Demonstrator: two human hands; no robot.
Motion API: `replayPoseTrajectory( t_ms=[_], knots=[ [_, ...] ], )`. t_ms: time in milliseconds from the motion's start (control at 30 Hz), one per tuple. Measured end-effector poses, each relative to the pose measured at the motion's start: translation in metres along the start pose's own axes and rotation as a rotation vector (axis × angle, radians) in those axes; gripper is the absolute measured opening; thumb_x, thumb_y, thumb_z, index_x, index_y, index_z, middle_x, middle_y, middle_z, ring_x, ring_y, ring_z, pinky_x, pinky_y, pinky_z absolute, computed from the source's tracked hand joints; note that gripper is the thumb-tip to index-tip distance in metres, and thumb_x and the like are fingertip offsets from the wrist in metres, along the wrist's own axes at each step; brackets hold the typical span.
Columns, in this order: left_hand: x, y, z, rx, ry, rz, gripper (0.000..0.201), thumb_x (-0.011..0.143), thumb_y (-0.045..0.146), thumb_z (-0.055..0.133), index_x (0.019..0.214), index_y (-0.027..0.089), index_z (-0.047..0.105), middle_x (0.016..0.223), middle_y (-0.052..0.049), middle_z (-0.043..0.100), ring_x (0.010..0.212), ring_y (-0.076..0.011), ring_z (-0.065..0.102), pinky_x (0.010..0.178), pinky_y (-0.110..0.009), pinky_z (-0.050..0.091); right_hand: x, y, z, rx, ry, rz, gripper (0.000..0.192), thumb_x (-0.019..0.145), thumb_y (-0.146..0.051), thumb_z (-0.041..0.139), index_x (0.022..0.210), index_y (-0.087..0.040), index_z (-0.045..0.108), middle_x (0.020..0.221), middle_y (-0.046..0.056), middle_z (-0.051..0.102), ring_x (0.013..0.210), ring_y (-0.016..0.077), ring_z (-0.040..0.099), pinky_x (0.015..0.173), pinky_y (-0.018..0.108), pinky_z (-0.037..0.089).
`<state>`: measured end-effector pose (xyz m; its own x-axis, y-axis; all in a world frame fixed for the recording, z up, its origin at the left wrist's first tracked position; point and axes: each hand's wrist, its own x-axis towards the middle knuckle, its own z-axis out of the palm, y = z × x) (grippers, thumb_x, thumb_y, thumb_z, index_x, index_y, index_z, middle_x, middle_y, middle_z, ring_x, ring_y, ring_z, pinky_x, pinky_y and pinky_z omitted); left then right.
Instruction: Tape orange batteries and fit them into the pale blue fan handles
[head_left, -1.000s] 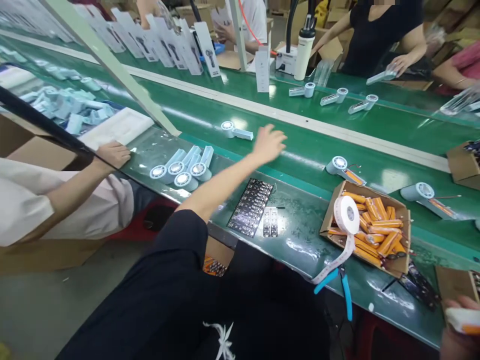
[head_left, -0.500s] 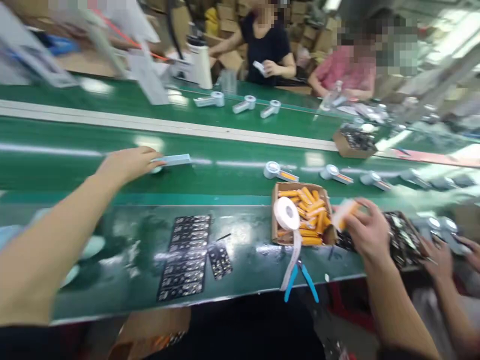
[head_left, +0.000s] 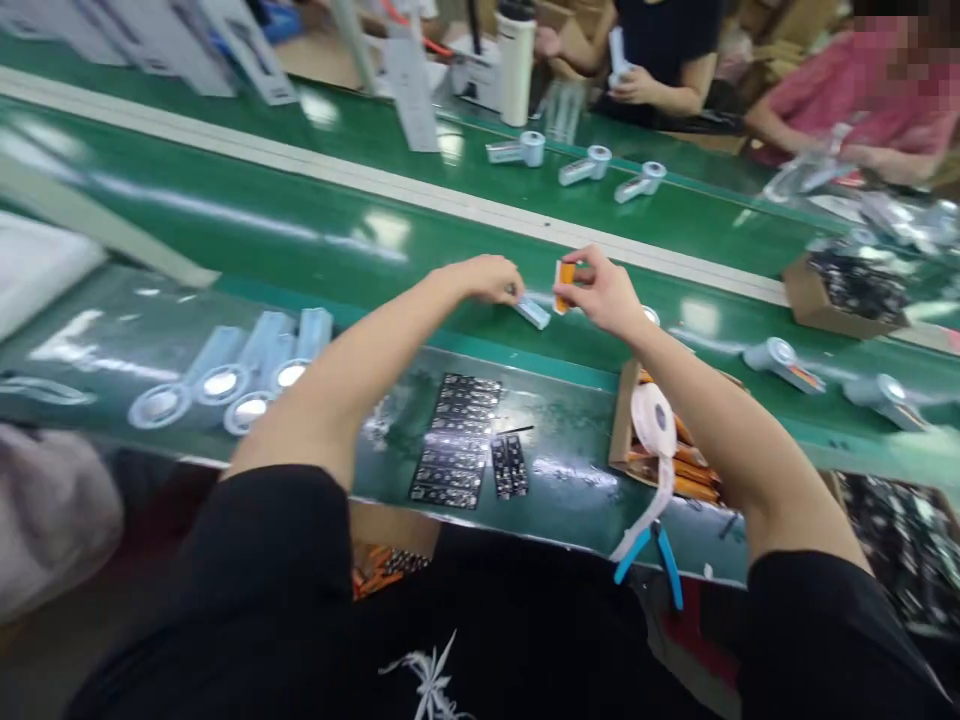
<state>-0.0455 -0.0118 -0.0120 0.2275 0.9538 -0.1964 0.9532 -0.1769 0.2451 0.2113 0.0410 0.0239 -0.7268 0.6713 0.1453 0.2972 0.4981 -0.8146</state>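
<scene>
Over the green belt, my left hand is closed on a pale blue plastic housing, its handle end pointing right; the rest is hidden by my fingers. Just to the right, my right hand pinches an orange battery cell with a white strip along its side. A small gap separates the cell from the housing. Below my right forearm stands a cardboard box of orange battery cells, partly covered by a roll of white tape.
Black circuit boards lie on the bench, with blue-handled pliers at its edge. Several pale blue housings rest at left, others on the belt at right. A box of dark parts stands beyond. Two people sit opposite.
My right hand has left the box area and brought the orange cell over the belt. My two hands are now close together, the left still gripping the housing. The view has shifted.
</scene>
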Motion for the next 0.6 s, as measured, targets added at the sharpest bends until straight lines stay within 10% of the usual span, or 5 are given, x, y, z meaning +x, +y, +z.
replayPoseTrajectory(
  t_ms=[333,600],
  knots=[
    [0.008,0.015,-0.01,-0.087,0.15,-0.054,0.03,0.094,0.027,0.065,0.118,0.022,0.082,0.124,-0.007,0.082,0.11,-0.0225,0.072,0.091,-0.03,0.047,0.026,0.015,0.026,-0.448,-0.083,-0.006,0.032,0.093,-0.031,0.076,0.122,-0.023,0.065,0.109,0.012,0.084,0.103,0.032,0.081,0.087,0.038,0.06],
    [-0.006,0.046,-0.027,-0.028,0.174,-0.124,0.025,0.105,0.025,0.059,0.115,0.031,0.082,0.126,0.003,0.08,0.119,-0.0183,0.073,0.097,-0.028,0.056,0.025,0.039,0.022,-0.676,-0.186,-0.23,0.018,0.087,-0.05,0.063,0.097,-0.037,0.056,0.072,0.011,0.072,0.055,0.0394,0.067,0.056,0.045,0.037]
  ],
)
